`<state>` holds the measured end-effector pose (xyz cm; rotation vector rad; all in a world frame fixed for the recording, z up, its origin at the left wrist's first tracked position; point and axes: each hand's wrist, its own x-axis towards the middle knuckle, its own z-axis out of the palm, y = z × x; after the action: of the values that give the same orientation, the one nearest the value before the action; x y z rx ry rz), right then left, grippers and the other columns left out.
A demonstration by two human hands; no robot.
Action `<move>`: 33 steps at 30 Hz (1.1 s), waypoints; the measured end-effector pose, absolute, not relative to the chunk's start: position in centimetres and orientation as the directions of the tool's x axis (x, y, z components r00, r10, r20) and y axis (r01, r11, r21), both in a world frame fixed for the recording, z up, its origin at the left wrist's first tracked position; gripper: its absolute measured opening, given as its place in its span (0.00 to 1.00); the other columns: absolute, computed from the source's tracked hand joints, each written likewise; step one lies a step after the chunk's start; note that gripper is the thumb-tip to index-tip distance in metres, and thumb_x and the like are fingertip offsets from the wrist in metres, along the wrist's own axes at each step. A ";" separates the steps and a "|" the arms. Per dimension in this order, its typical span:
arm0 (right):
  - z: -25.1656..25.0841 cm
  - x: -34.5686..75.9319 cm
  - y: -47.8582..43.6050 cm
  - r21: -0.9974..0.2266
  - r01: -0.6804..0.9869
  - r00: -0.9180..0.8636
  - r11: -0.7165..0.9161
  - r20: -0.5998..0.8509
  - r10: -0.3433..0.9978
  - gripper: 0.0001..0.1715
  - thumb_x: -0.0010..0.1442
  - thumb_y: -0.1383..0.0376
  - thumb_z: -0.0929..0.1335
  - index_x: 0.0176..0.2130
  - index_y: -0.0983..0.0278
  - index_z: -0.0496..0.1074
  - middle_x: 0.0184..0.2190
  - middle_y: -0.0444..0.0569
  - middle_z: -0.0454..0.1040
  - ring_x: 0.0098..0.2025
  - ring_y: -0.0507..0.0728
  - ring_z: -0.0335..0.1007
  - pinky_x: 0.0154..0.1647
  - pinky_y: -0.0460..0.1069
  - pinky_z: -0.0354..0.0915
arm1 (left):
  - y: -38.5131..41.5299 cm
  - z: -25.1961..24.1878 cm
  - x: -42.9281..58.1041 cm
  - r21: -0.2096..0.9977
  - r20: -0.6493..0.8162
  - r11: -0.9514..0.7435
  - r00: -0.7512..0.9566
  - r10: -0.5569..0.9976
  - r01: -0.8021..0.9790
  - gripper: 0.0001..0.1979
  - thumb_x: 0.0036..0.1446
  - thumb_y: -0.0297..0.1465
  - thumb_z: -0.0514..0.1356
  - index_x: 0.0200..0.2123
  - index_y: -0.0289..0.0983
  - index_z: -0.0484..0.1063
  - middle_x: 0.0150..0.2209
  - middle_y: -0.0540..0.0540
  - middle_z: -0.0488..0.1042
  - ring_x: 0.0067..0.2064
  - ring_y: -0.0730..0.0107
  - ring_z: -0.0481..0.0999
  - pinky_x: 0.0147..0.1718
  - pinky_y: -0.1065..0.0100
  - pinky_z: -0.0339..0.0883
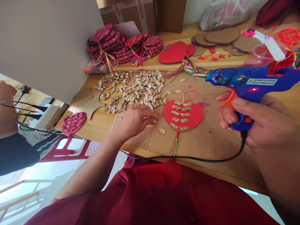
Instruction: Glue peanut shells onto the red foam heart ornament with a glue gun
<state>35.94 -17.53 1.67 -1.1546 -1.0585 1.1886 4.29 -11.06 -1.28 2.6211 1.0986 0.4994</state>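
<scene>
My right hand (253,115) is wrapped round a blue glue gun (248,79) with an orange trigger and a lit red light; its nozzle points left. Below the nozzle lies a red heart-shaped card (194,115) with two columns of peanut shells (184,120), an orange loop on top and a colourful tassel (173,148) underneath. My left hand (138,120) is by the near edge of the peanut shell pile (150,86), its fingers bent together over a shell; whether they grip it is hard to tell. A single shell (162,130) lies between that hand and the heart.
Stacked pink decorated pieces (107,43), red hearts (173,52) and cardboard discs (222,35) line the back. A pink piece (73,123) sits at left. The black cord (187,159) runs along the front edge. Another person's arm (7,109) shows far left, near a power strip (43,115).
</scene>
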 end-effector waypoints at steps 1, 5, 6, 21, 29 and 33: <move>1.7 36.0 -17.5 -0.993 -0.121 0.091 0.014 0.003 0.996 0.08 0.61 0.59 0.74 0.39 0.60 0.83 0.19 0.44 0.65 0.22 0.54 0.64 0.21 0.50 0.61 | -11.1 -1.3 4.3 0.365 0.216 -0.664 0.635 0.742 0.652 0.06 0.64 0.27 0.65 0.40 0.40 0.84 0.39 0.47 0.84 0.42 0.62 0.82 0.45 0.61 0.74; 1.7 36.0 -17.5 -0.992 -0.126 0.098 0.015 0.003 0.995 0.08 0.62 0.59 0.74 0.39 0.60 0.83 0.19 0.43 0.65 0.22 0.54 0.64 0.22 0.49 0.61 | -11.3 -1.5 4.1 0.347 0.250 -0.662 0.615 0.748 0.664 0.05 0.64 0.27 0.65 0.40 0.39 0.83 0.37 0.47 0.84 0.40 0.63 0.81 0.45 0.61 0.74; 1.7 36.0 -17.5 -0.992 -0.122 0.095 0.016 0.004 0.995 0.08 0.62 0.59 0.74 0.39 0.59 0.83 0.19 0.43 0.65 0.22 0.54 0.64 0.22 0.49 0.61 | -11.3 -1.5 4.1 0.338 0.258 -0.678 0.629 0.733 0.652 0.06 0.64 0.27 0.65 0.41 0.38 0.83 0.39 0.46 0.84 0.42 0.62 0.81 0.46 0.61 0.74; 1.2 35.8 -17.6 -0.982 -0.182 0.057 0.046 0.036 0.998 0.08 0.63 0.59 0.74 0.39 0.59 0.84 0.17 0.41 0.67 0.20 0.50 0.65 0.21 0.45 0.65 | -11.8 -0.2 6.2 0.326 0.064 -0.512 0.522 0.851 0.795 0.03 0.59 0.25 0.63 0.35 0.36 0.78 0.35 0.46 0.80 0.35 0.67 0.78 0.37 0.67 0.69; 1.3 35.4 -17.6 -0.985 -0.174 0.082 0.012 -0.002 0.997 0.11 0.60 0.57 0.76 0.37 0.62 0.82 0.17 0.41 0.68 0.19 0.50 0.66 0.19 0.44 0.64 | -11.7 0.2 6.6 0.453 0.030 -0.427 0.465 0.885 0.783 0.03 0.56 0.25 0.64 0.34 0.35 0.78 0.32 0.48 0.79 0.33 0.71 0.76 0.34 0.70 0.67; 1.3 35.1 -17.8 -0.979 -0.181 0.116 0.098 0.078 0.990 0.09 0.64 0.59 0.73 0.39 0.63 0.81 0.17 0.41 0.68 0.19 0.51 0.66 0.19 0.45 0.64 | -10.9 -0.6 6.5 0.737 -0.003 -0.273 0.407 0.914 0.618 0.10 0.56 0.31 0.67 0.42 0.35 0.82 0.31 0.49 0.80 0.31 0.74 0.75 0.32 0.73 0.68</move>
<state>35.06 -17.77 1.28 -1.0574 -1.0346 1.1489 6.46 -10.87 -0.57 1.9985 1.2997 0.5689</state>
